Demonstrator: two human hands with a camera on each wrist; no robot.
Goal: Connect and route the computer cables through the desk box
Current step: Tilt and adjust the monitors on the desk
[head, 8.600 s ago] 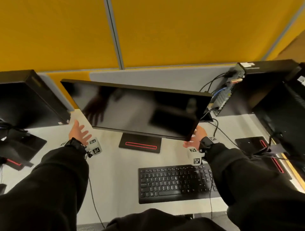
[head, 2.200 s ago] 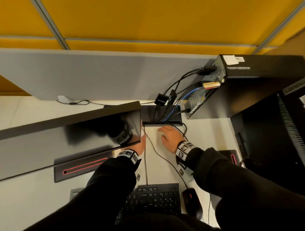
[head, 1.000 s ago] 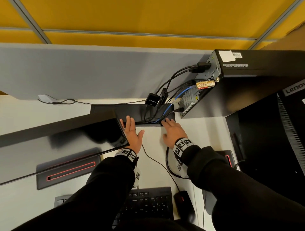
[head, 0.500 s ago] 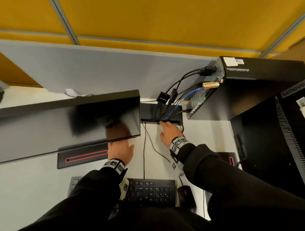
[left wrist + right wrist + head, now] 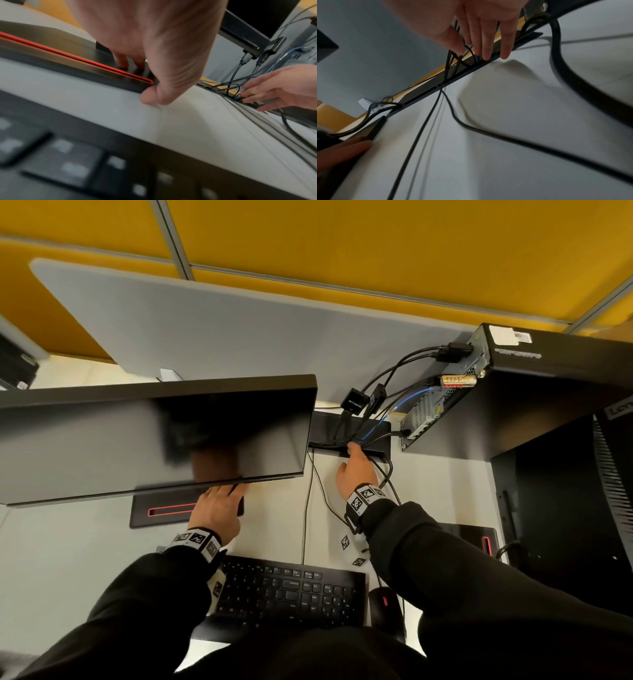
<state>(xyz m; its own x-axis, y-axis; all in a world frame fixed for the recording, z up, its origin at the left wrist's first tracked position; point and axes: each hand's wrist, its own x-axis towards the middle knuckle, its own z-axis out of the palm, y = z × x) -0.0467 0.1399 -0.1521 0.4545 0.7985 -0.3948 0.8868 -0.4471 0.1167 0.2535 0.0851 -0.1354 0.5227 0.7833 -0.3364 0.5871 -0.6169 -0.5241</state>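
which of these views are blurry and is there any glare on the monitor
Head view: sharp but bent by the wide lens, and the monitor screen carries soft reflections, no hard glare. Left wrist view: keyboard heavily blurred, left hand soft. Right wrist view: the cables streak with motion blur, the right hand is clearer.

Pretty standard office cubicle. A mustard-yellow partition wall [image 5: 342, 237] fills everything from 10 to 2 o'clock, split by slim grey metal strips [image 5: 173, 237] running at an angle. In front of it a pale grey felt-looking privacy screen [image 5: 212, 337] is mounted along the far edge of the worktop [image 5: 68, 570], which is a plain off-white and seen mostly at 7 to 9 o'clock. A thin strip of wood-coloured edging [image 5: 426, 77] can be made out from the right wrist view between screen and worktop. Lighting is soft and even, with only faint shadows cast.
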